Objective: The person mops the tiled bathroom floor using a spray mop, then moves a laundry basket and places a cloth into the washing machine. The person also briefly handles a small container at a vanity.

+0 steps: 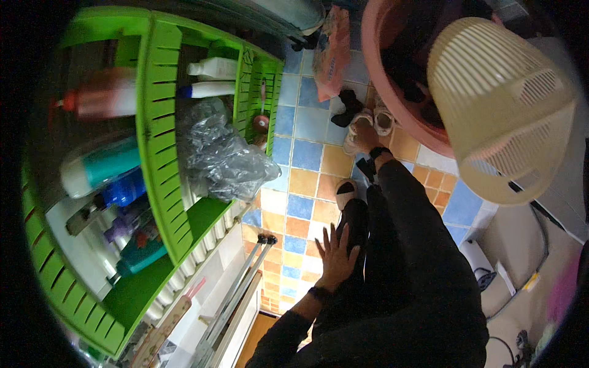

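Observation:
My right hand (366,138) reaches down to the floor, its fingers closed at the opening of a pale shoe (351,142). A second pale shoe (383,121) stands right beside it, near a large pink plastic tub (384,69). Just beyond the shoes lies a crumpled black cloth item (346,108), perhaps a sock. My left hand (338,264) rests with fingers spread on or just over my dark trouser leg, holding nothing. Below it in reach, my foot wears a pale slipper (346,194).
A green plastic shelf rack (161,129) with bottles and a clear plastic bag (221,156) stands at left. A cream slotted plastic basket (487,101) juts over the tub. A pink bag (331,60) lies on the tiled floor (303,179). Metal poles (239,285) lean at lower left.

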Demonstrator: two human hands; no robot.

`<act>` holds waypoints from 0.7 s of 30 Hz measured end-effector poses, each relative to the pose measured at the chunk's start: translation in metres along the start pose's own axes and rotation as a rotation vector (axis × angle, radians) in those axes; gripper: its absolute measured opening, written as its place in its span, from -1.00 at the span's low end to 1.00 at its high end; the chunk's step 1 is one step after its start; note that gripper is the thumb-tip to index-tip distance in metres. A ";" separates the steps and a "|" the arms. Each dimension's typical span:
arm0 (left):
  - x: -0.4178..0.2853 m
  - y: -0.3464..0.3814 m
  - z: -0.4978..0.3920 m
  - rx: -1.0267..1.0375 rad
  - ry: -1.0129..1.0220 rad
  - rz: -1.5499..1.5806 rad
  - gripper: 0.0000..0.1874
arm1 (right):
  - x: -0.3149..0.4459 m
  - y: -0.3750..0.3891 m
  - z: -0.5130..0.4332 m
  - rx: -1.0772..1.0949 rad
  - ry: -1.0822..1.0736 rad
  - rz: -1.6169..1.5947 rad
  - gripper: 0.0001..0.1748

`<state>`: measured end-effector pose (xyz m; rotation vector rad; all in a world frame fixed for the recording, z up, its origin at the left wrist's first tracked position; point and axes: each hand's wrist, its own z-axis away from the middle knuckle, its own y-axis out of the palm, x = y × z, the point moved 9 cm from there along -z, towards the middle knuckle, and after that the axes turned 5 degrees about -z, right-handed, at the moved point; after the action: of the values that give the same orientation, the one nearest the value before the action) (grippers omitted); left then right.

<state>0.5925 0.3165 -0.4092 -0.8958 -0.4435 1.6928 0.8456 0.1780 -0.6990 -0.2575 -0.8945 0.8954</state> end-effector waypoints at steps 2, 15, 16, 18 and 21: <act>0.013 -0.010 -0.005 0.008 -0.033 0.055 -0.28 | -0.003 0.013 -0.042 -0.107 0.002 0.061 -0.44; 0.028 -0.012 -0.003 0.027 -0.042 0.114 -0.28 | 0.079 -0.021 -0.010 -0.437 -0.242 0.028 -0.43; 0.027 -0.007 0.000 0.036 -0.043 0.104 -0.28 | 0.099 -0.044 0.024 -0.515 -0.300 -0.020 -0.44; 0.026 0.005 0.007 0.023 -0.031 0.067 -0.27 | 0.132 -0.105 0.112 -0.679 -0.432 -0.135 -0.43; 0.025 0.026 0.019 0.067 0.018 -0.023 -0.27 | 0.176 -0.204 0.206 -0.865 -0.483 -0.121 -0.39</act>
<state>0.5586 0.3349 -0.4230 -0.8532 -0.3814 1.6678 0.8571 0.1534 -0.3609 -0.7379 -1.7094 0.4091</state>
